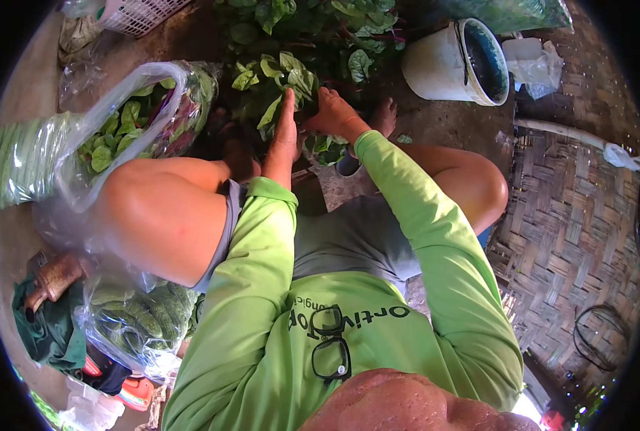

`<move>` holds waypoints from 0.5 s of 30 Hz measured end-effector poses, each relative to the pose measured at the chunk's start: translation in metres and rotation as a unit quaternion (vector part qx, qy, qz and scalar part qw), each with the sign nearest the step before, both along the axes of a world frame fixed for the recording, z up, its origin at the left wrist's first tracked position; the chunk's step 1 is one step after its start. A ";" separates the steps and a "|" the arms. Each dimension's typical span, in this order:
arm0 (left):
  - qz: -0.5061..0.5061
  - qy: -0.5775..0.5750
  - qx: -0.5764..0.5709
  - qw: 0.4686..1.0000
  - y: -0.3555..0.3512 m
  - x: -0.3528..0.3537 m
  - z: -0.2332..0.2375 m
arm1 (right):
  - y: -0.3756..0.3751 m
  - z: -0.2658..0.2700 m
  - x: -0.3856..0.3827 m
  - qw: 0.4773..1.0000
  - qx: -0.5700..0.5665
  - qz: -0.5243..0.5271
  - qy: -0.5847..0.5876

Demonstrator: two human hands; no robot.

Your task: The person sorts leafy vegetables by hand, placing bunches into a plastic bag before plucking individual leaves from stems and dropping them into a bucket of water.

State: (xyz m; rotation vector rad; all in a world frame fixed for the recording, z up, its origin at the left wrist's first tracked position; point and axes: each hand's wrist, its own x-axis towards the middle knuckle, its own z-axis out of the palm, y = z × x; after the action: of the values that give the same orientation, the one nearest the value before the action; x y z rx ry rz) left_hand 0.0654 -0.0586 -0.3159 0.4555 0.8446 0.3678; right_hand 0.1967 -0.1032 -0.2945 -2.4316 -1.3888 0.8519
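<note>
A bunch of leafy greens (295,75) lies between my two hands, its leaves showing beyond the fingertips and some below the wrists. My left hand (284,136) is held edge-on against its left side, fingers stretched out straight. From the right, my right hand (332,113) curls its fingers around the bunch; its grip is partly hidden by leaves. Just ahead is a larger heap of broad-leaved greens (252,32), some with reddish stems. At the left, an open clear plastic bag (180,75) holds more such leaves.
A white bucket (435,68) lies tipped at the right, by a woven bamboo mat (564,215). Long green vegetables in plastic (22,158) sit far left. Bagged green gourds (137,316) and a sheathed blade's wooden handle (40,294) are lower left. A pink basket (140,14) stands behind.
</note>
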 end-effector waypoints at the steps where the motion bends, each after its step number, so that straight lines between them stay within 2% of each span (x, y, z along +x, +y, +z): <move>1: 0.005 -0.004 -0.006 1.000 0.000 0.002 0.001 | 0.000 -0.002 -0.001 1.000 0.008 0.002 -0.003; 4: 0.034 -0.021 0.083 0.996 -0.002 0.009 -0.036 | 0.000 -0.009 -0.003 1.000 0.014 0.002 -0.009; 7: 0.068 0.048 0.132 0.988 -0.011 0.015 -0.047 | 0.002 -0.008 0.003 1.000 0.011 -0.006 -0.028; 8: 0.060 -0.011 0.114 0.992 -0.009 0.017 -0.062 | 0.003 -0.003 0.008 0.999 0.014 0.014 -0.039; 11: 0.048 -0.039 0.076 0.995 -0.013 0.022 -0.039 | 0.006 0.028 0.022 0.997 -0.006 0.049 -0.066; 13: 0.025 -0.081 0.077 0.993 -0.018 0.026 0.016 | 0.011 0.049 0.036 0.993 -0.014 0.073 -0.089; 14: 0.013 -0.103 0.079 0.991 -0.018 0.030 0.033 | 0.014 0.061 0.042 0.991 -0.017 0.085 -0.101; 15: -0.014 -0.070 0.100 0.992 -0.017 0.032 0.031 | 0.016 0.079 0.048 0.989 -0.022 0.095 -0.115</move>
State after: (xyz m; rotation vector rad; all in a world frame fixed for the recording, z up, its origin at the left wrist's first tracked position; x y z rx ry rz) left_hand 0.0978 -0.0754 -0.2847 0.6194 0.6679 0.4548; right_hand 0.2446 -0.0875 -0.2152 -2.5269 -1.7229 0.6614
